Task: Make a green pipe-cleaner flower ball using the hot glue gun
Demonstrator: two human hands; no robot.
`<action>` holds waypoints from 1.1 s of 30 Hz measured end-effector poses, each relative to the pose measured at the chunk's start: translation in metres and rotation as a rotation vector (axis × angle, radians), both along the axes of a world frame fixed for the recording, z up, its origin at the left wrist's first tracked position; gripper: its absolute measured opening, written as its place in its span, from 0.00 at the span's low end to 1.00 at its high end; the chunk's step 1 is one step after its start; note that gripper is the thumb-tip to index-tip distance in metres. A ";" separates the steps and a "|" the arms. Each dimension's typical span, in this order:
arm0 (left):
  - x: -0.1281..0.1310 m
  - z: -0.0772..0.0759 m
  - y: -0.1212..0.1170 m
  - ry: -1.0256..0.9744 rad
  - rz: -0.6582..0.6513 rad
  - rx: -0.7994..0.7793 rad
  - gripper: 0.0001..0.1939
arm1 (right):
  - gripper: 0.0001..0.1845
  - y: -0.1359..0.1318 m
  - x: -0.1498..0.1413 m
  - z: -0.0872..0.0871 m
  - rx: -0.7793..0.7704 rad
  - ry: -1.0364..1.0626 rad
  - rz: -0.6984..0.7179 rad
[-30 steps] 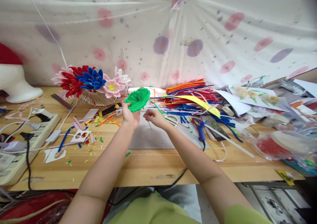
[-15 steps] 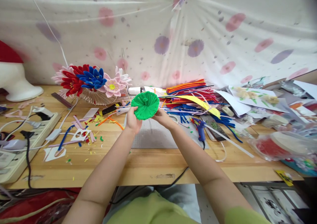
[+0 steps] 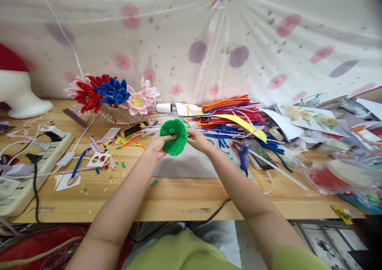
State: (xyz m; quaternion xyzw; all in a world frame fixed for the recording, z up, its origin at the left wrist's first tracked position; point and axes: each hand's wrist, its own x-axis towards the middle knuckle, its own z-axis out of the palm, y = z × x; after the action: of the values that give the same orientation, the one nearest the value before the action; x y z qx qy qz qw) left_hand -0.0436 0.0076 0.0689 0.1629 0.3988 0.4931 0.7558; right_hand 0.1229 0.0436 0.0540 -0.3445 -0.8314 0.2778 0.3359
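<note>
A round green pipe-cleaner disc (image 3: 179,144), ribbed and slightly cupped with a small knob near its centre, is held above the grey mat (image 3: 193,168). My left hand (image 3: 158,146) grips its left side, thumb across the front and the other fingers largely hidden behind. At the disc's right edge, my right hand (image 3: 197,140) is closed with bent fingers against the rim; its fingertips are partly hidden. A short green piece (image 3: 154,183) lies on the wooden table (image 3: 179,200) in front of the mat.
Pipe-cleaner flowers (image 3: 113,91) stand at the back left, near a power strip (image 3: 56,158). Bundled pipe cleaners (image 3: 227,103) lie behind the mat. A blue glue gun (image 3: 243,156) rests at its right, with papers (image 3: 286,123) and plastic-wrapped items (image 3: 337,176) farther right.
The green disc has tilted to face more sideways and sits slightly lower. My left thumb has moved onto its front. A green piece now shows on the table by the mat's front edge.
</note>
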 end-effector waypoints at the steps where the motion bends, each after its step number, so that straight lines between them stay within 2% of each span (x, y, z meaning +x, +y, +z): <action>1: 0.002 -0.002 0.000 0.041 0.015 0.013 0.09 | 0.08 0.000 0.001 0.002 -0.001 -0.007 -0.003; 5: 0.007 -0.006 0.001 0.127 0.060 0.090 0.10 | 0.06 -0.001 0.005 0.007 -0.044 -0.025 -0.015; 8: 0.010 -0.007 0.002 0.152 0.093 0.066 0.10 | 0.07 0.000 0.009 0.007 -0.079 -0.001 0.013; 13: 0.014 -0.006 0.004 0.137 0.073 0.001 0.09 | 0.09 0.005 0.016 0.004 -0.123 0.006 0.063; 18: 0.014 -0.006 0.003 0.114 0.042 0.018 0.09 | 0.10 0.009 0.022 0.001 -0.140 0.010 0.119; 24: 0.011 0.003 0.001 0.120 0.025 0.014 0.10 | 0.11 0.012 0.030 0.001 0.003 -0.090 0.102; 29: 0.011 -0.003 0.004 0.204 0.090 0.068 0.10 | 0.11 0.012 0.030 0.000 0.143 -0.188 0.058; 33: 0.009 -0.004 0.003 0.156 0.003 0.041 0.09 | 0.11 0.010 0.030 -0.003 0.180 -0.228 0.026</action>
State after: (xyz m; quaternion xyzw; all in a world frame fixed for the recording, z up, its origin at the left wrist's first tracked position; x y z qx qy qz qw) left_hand -0.0347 0.0102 0.0646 0.2155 0.4466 0.4881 0.7183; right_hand 0.1524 0.0537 0.0507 -0.3314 -0.8901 0.1656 0.2653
